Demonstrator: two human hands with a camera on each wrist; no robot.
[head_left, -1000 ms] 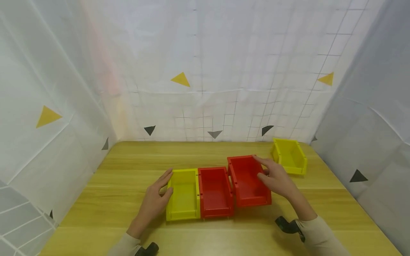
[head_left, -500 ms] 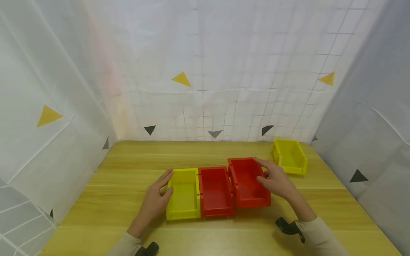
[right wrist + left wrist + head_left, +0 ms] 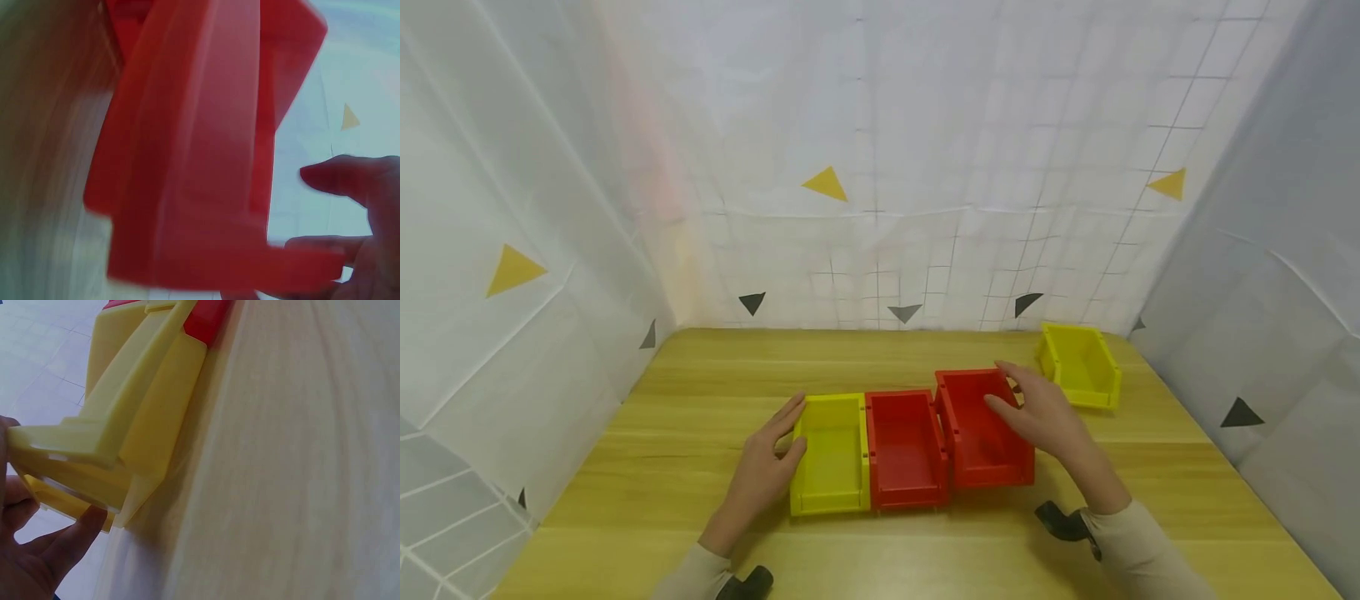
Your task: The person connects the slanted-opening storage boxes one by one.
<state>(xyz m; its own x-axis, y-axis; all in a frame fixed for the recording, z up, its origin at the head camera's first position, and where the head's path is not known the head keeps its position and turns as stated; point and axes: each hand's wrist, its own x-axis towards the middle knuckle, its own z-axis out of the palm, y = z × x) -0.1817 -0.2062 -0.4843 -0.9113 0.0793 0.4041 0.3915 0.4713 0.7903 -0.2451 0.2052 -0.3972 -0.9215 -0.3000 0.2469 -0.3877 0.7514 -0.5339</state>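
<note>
In the head view my left hand [image 3: 762, 473] grips the left side of a yellow bin [image 3: 830, 458]; the left wrist view shows its thumb and fingers around the wall of that yellow bin [image 3: 150, 412]. Against the yellow bin's right side stands a red bin [image 3: 906, 454]. A second red bin [image 3: 987, 433] adjoins it on the right, set a little farther back and slightly askew. My right hand [image 3: 1048, 417] is at this bin's right rim, its thumb lifted over the inside. In the right wrist view the fingers are spread beside the red bin [image 3: 206, 150], some partly hidden behind it.
Another yellow bin [image 3: 1081, 367] stands at the back right of the wooden table [image 3: 700, 367], behind my right hand. White sheeting [image 3: 925, 167] with yellow and dark triangles hangs behind the table and along both sides.
My right thumb has come off the right red bin's rim and moved up and left, over its inside. That bin has shifted slightly toward me; my left hand stays in place.
</note>
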